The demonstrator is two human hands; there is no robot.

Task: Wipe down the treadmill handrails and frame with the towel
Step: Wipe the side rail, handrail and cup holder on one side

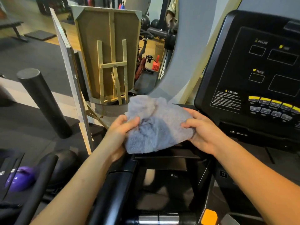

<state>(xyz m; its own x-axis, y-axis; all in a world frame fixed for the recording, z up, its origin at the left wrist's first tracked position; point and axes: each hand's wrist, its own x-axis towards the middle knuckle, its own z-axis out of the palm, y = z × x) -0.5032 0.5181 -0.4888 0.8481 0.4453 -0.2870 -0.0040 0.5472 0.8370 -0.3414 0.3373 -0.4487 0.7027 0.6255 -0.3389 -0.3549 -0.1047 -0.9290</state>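
Two hands, left hand (121, 127) and right hand (200, 129), grip one towel (155, 125) by opposite edges above the handrail (116, 184), beside the console (253, 75).

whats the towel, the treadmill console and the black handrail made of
Towel: looks like terry cotton, grey-blue, matte; fuzzy pile and soft crumpling.
Console: probably hard black plastic, smooth semi-gloss; soft light reflections.
Handrail: glossy black, painted metal or plastic, cannot tell which; bright streak highlights.

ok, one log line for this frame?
left hand: grips towel | right hand: grips towel | towel: bunched, held between both hands | handrail: below towel, contact unclear | console: right of towel
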